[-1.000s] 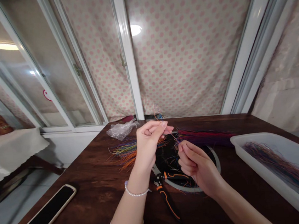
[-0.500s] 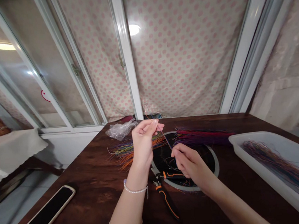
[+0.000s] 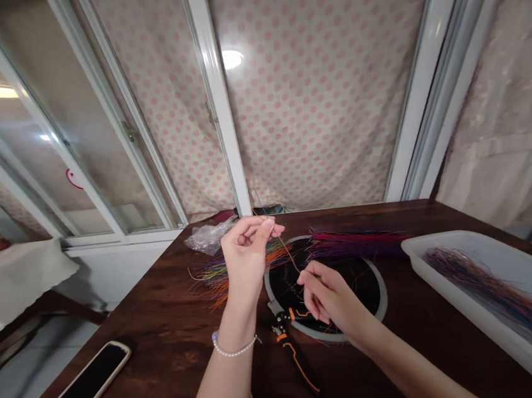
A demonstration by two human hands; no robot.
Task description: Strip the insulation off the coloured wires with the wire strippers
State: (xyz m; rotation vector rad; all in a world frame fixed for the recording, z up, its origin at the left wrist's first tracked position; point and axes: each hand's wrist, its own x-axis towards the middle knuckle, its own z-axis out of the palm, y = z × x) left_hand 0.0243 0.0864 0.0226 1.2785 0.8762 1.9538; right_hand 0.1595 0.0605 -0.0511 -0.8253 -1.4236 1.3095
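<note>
My left hand [image 3: 246, 258] is raised above the table, its fingertips pinching a thin wire [image 3: 283, 248] that runs down and to the right. My right hand [image 3: 328, 297] sits over a round black mat with a grey rim [image 3: 382, 301], its thumb and forefinger closed at the wire's lower end. Behind the mat lies a bundle of red and purple wires [image 3: 356, 244]. An orange and multicoloured bundle of wires [image 3: 222, 279] lies under my left hand. Black-and-orange wire strippers [image 3: 288, 342] rest below my left wrist, at the mat's edge.
A white plastic tray [image 3: 486, 302] holding long multicoloured wires stands at the right of the dark wooden table [image 3: 142, 338]. A crumpled clear plastic bag [image 3: 208, 238] lies at the back, and a long black device [image 3: 72, 396] lies at the front left.
The whole view has slid left as my head turned. My right hand has shifted left and down along the wire, and the left hand still pinches it.
</note>
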